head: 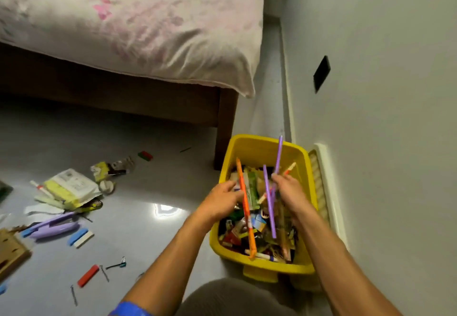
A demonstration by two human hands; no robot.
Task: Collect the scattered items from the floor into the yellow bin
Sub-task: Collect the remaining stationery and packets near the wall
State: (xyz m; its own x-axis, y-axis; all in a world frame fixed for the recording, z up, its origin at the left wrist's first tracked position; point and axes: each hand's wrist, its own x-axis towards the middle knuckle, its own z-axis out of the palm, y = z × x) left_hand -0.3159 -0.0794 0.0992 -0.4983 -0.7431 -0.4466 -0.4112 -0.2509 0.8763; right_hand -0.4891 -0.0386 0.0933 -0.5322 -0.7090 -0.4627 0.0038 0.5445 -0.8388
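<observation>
The yellow bin [249, 145] stands on the floor by the wall at lower right, filled with mixed small items. Both hands are over it. My left hand [220, 198] touches a long orange stick [244, 207] that slants down into the bin; whether the fingers grip it I cannot tell. My right hand [288, 189] is closed around purple sticks [270, 214] and a pale pencil-like stick [289, 167], which poke up above the rim. Scattered items lie on the floor at left: a paper packet pile [70, 188], a purple case [53, 228], a red block [88, 275].
A bed with a pink sheet [138, 31] and a dark wooden frame [226, 127] stands behind the bin. The wall [383, 93] runs along the right, with a white slatted thing [321, 184] leaning at its base. More bits: blue and white blocks [80, 237], clips [116, 265], cardboard [11, 254].
</observation>
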